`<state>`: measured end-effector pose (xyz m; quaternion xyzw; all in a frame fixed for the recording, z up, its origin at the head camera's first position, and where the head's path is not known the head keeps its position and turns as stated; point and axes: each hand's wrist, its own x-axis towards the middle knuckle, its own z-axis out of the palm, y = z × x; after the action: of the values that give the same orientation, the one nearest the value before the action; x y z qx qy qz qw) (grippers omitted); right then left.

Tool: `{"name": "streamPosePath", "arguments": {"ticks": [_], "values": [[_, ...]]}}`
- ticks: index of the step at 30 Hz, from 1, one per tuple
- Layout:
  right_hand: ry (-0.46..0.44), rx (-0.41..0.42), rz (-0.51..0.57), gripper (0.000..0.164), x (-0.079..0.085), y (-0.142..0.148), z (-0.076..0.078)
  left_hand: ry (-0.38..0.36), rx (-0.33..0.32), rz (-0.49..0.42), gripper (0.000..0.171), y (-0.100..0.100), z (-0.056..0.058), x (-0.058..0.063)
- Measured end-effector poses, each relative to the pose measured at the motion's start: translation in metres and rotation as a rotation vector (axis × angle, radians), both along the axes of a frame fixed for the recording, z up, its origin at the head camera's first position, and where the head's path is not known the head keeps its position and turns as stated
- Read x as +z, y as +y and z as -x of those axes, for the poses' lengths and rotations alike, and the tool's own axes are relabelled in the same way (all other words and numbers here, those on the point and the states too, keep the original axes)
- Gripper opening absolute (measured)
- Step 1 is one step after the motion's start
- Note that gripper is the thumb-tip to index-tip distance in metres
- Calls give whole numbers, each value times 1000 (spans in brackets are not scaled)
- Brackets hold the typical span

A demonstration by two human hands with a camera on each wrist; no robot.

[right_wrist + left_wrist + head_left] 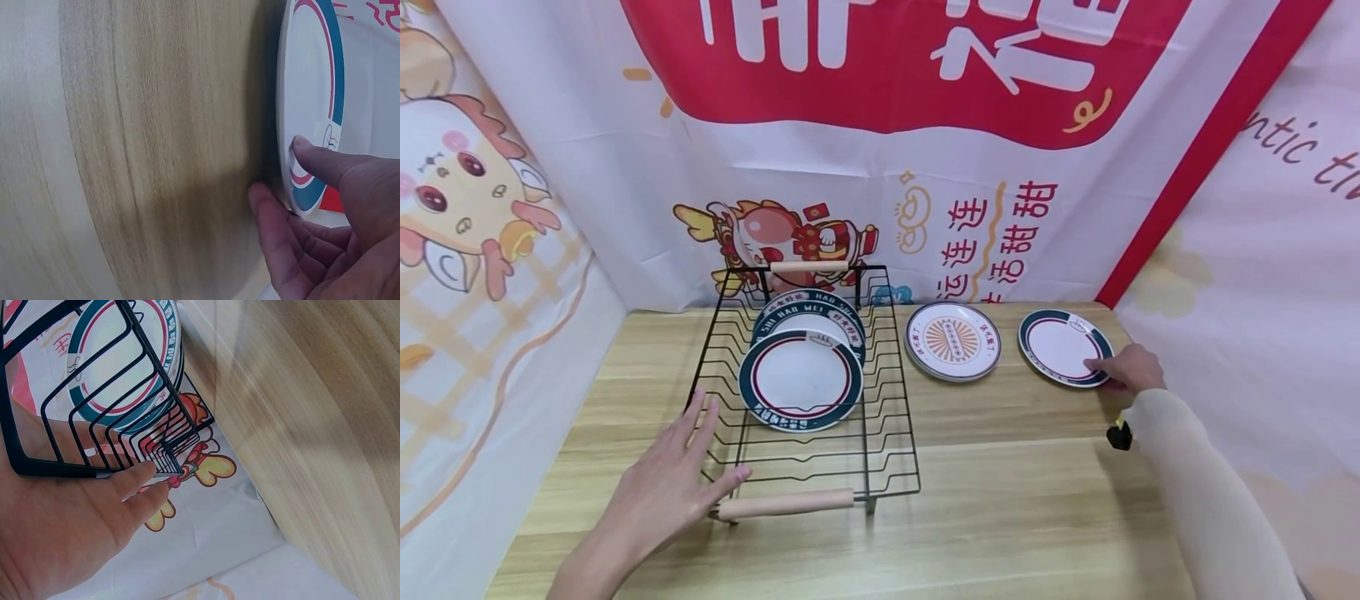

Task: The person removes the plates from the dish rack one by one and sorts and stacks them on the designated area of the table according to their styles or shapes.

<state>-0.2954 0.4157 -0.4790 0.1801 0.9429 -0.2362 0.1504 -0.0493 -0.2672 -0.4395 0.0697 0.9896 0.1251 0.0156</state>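
At the table's right, my right hand point(1129, 368) pinches the edge of a white plate point(1060, 346) with a dark green rim and red ring. In the right wrist view the thumb point(315, 156) presses on its face while the other fingers are at its underside. My left hand point(662, 479) rests along the near left corner of a black wire dish rack point(801, 457), its fingers straight and spread. Its thumb reaches over the rack's side. Green-rimmed plates stand in the rack, the front plate point(801, 375) leaning back and partly covering those behind it.
Between the rack and the held plate lies a small stack of white plates point(953, 342) with an orange sunburst print. The rack has wooden handles, the near handle point(786, 503) facing me. Printed cloth point(820, 150) hangs behind the wooden table point(1000, 500) and along both sides.
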Motion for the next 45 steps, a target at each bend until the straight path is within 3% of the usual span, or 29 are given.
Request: {"name": "streamPosePath", "arguments": {"ticks": [7,12,16,25,32,45], "values": [[-8,91,-85,54,12,-6,-2,6,-3,-4,106,1,-1,-1],[69,159,-247,55,23,-18,1,10,-8,-12,106,1,-1,-1],[138,202,-312,58,38,-39,7,15,-11,-8,106,0,-1,-1],[189,301,-305,58,75,-97,10,12,-8,-5,106,0,0,-2],[227,430,-258,75,109,-151,-1,11,-6,-5,106,0,-1,-3],[362,632,-313,60,162,-255,-27,16,-5,3,105,-1,1,-3]]}}
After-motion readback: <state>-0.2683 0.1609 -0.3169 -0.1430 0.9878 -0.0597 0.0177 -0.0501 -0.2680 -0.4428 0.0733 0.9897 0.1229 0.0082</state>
